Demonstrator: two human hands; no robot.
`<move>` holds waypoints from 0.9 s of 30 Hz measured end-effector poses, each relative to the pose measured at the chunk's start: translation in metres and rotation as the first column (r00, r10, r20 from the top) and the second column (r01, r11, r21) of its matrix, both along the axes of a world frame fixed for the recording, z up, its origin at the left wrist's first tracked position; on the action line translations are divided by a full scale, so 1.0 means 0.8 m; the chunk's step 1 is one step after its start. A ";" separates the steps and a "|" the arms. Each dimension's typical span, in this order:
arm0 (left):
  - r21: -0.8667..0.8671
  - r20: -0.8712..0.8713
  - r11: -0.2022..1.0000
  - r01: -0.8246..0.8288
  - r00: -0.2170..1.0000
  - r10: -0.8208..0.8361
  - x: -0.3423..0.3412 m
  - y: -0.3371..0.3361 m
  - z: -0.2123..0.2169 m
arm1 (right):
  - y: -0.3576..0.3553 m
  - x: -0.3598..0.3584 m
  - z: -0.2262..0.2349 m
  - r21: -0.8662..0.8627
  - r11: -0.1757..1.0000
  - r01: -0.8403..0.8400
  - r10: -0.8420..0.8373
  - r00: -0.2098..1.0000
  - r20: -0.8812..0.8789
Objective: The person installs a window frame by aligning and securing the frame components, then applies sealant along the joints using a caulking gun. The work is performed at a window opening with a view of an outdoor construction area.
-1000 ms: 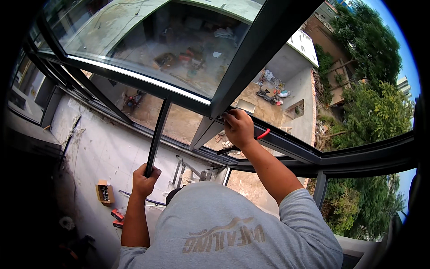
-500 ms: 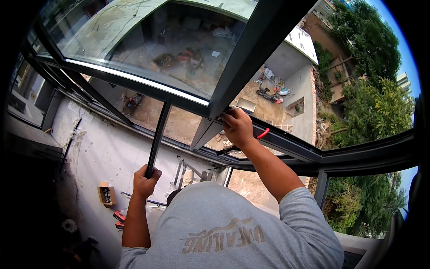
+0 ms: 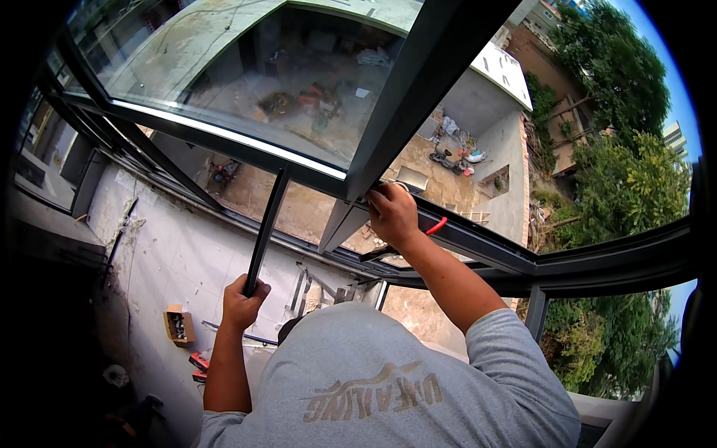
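My left hand (image 3: 245, 299) is closed round the lower end of a long, narrow dark bar (image 3: 267, 231), which stands steeply tilted up to the horizontal frame rail (image 3: 224, 149). My right hand (image 3: 393, 215) is raised to the corner where the rail meets a thick dark mullion (image 3: 403, 89). Its thumb and fingertips are pressed together against the frame there. A tool with a curved red handle (image 3: 436, 226) shows beyond the wrist, and a dark part sticks out on the other side; its middle is hidden by the hand, which seems to grip it.
Glass panes (image 3: 246, 82) fill the upper frame; an unfinished yard (image 3: 418, 160) lies far below outside. On the pale floor (image 3: 187, 239) stand an open cardboard box (image 3: 178, 325) of small parts and red boxes (image 3: 199, 362). Loose dark strips lie near the window sill.
My right hand has shifted slightly left and down at the frame corner, and the red-handled tool has tilted a little with it. The left hand and the bar are almost unmoved.
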State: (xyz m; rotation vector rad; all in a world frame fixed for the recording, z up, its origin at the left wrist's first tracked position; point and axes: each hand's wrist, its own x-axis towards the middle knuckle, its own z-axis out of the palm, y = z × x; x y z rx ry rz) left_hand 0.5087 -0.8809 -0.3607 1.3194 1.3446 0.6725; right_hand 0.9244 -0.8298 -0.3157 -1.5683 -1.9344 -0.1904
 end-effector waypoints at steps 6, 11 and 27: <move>-0.008 0.009 1.000 -0.006 1.000 0.006 0.001 -0.001 0.004 | 0.003 0.003 0.000 -0.044 0.999 -0.013 0.013 1.000 -0.009; 0.007 -0.001 1.000 0.003 1.000 -0.003 0.000 -0.002 0.003 | -0.005 0.008 0.005 -0.022 0.997 -0.067 0.068 0.998 0.017; -0.016 0.026 1.000 -0.023 0.999 0.024 -0.006 -0.008 -0.012 | 0.007 -0.002 0.005 -0.016 1.000 -0.010 0.009 0.997 -0.075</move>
